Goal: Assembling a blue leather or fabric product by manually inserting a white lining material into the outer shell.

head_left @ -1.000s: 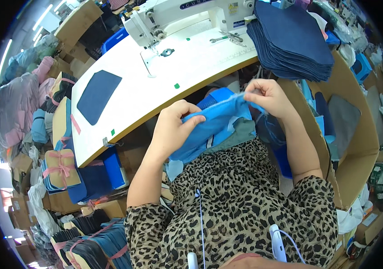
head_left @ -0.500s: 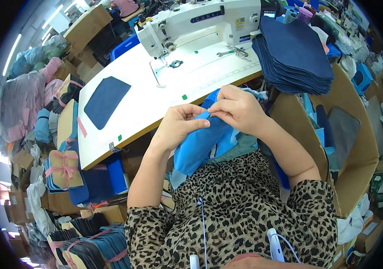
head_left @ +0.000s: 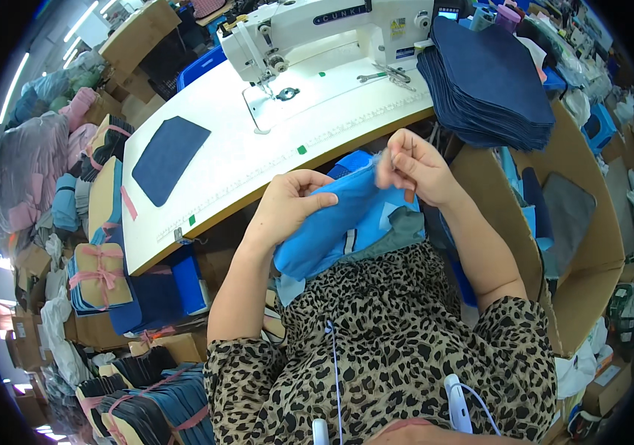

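A bright blue cloth piece (head_left: 324, 222) lies over my lap, with a raised edge and a dark strip near its top. My left hand (head_left: 292, 204) is closed on that edge, thumb on the near side and fingers behind. My right hand (head_left: 413, 169) is beside the cloth's right end, its fingers curled and partly smeared by motion. A small orange-brown tip (head_left: 409, 196) pokes out below these fingers; what it belongs to is hidden. Grey-green cloth (head_left: 395, 236) lies underneath the blue piece on my lap.
Ahead stands a white sewing machine (head_left: 317, 33) on a white table (head_left: 220, 174). One navy panel (head_left: 171, 159) lies on its left, pliers-like tools (head_left: 391, 76) near the machine. A navy panel stack (head_left: 487, 81) is at the right, above an open cardboard box (head_left: 584, 282). Tied bundles (head_left: 102, 278) stand left.
My right hand has moved away from my left, to the right along the cloth's edge. More of the blue edge now shows between my hands. The orange-brown tip has come into sight.
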Demonstrator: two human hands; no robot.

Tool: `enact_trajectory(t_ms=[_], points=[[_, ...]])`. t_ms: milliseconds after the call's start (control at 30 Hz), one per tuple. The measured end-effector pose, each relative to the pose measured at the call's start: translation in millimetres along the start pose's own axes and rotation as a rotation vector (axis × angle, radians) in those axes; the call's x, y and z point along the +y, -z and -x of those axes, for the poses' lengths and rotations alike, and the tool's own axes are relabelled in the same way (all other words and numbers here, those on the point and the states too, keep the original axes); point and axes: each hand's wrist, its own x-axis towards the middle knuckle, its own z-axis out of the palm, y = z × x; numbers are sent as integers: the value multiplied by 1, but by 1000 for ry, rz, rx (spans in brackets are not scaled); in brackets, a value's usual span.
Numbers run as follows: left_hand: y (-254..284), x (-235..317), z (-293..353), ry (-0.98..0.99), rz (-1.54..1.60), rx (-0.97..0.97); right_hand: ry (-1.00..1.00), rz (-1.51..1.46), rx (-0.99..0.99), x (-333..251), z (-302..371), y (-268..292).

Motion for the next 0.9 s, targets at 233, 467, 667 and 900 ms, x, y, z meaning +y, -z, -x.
enact_trajectory(t_ms=[233,467,667,900], points=[[24,-7,13,-71,-313,217,500,1207,191,-28,39,24],[33,-22,25,-161,-431,289,455,1323,279,-30,75,65],[70,-43,43,-68,-402,407,243,1208,629,-32,112,87],[19,-22,31,-184,-405,288,3,835,329,-5,56,5]])
